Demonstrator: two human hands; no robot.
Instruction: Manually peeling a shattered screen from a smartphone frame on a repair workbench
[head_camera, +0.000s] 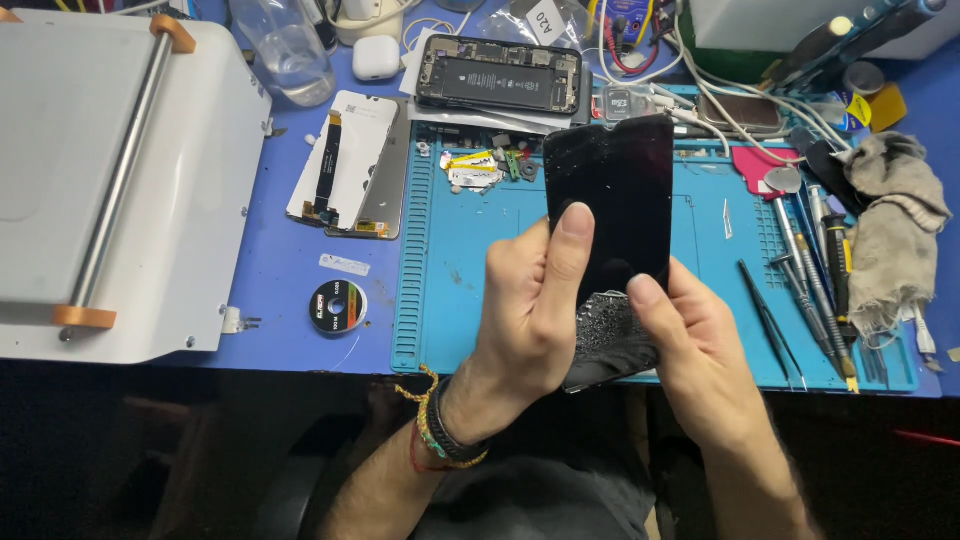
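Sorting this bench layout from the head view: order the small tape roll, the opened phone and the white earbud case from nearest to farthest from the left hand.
From the left hand:
1. Small tape roll, left of it on the blue table.
2. Opened phone, straight beyond, at the mat's far edge.
3. White earbud case, far back, left of that phone.

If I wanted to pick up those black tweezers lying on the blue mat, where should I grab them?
Probably pinch the black tweezers across the wider middle of their two arms, coming straight down from above. They lie flat on the blue mat, slanted, with the thin joined end far from you and bare mat beside them.
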